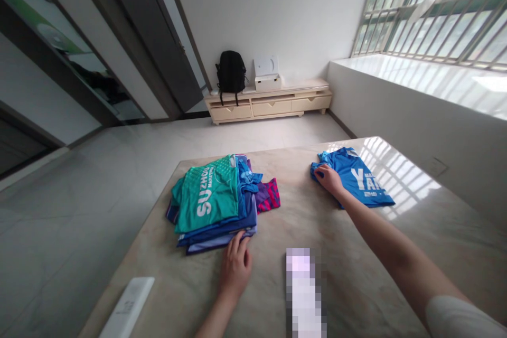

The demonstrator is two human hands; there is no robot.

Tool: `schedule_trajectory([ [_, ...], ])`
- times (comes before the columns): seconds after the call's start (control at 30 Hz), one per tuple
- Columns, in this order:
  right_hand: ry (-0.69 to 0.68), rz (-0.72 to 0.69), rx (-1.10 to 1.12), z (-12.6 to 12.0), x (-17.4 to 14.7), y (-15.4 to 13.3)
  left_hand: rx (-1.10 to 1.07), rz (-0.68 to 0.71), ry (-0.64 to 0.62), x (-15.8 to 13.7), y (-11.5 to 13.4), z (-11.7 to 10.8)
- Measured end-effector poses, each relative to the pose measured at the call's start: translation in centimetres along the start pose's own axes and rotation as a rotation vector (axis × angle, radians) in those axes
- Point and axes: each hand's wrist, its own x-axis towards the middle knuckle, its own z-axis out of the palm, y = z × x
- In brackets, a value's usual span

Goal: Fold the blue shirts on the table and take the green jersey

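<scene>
A blue T-shirt with white lettering [356,177] lies folded at the right of the table. My right hand [329,178] is closed on its left edge, at the sleeve, fingers pinched together. On the left is a pile of folded shirts [222,232], topped by a green T-shirt with "SUZHOU" lettering [209,190]. A purple and red patterned piece of cloth [269,195] sticks out from the pile's right side. My left hand [236,264] rests by the pile's near edge, fingers stretched out and holding nothing; its fingertips meet the lowest lavender cloth.
The marble-patterned table [289,169] carries a white oblong object [127,306] at near left and a pixelated upright object [304,296] at the near middle. Beyond stands a low cabinet [273,108] with a black backpack [231,72] and an open white box [268,76].
</scene>
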Motion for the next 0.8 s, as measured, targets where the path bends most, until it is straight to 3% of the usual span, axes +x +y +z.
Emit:
schedule_trajectory([
  [0.13,-0.055,-0.109,0.015,1.1,-0.7,-0.6,-0.004,-0.006,0.003,0.0,0.1,0.0],
  [0.33,0.127,0.032,-0.034,1.2,-0.6,0.5,-0.032,-0.025,-0.010,0.1,0.2,-0.2],
  [0.53,-0.045,-0.036,-0.066,2.1,-0.6,1.1,-0.053,-0.033,-0.011,0.2,0.3,-0.2],
  [0.63,-0.068,-0.043,-0.063,2.0,-0.6,0.8,-0.056,-0.032,-0.005,0.2,0.3,-0.2],
  [0.73,-0.015,-0.047,-0.048,1.1,-2.4,0.4,-0.047,-0.025,0.007,0.2,0.2,-0.1],
  [0.8,0.036,-0.047,-0.039,0.0,-5.8,0.4,-0.035,-0.011,0.017,0.2,0.2,0.0],
])
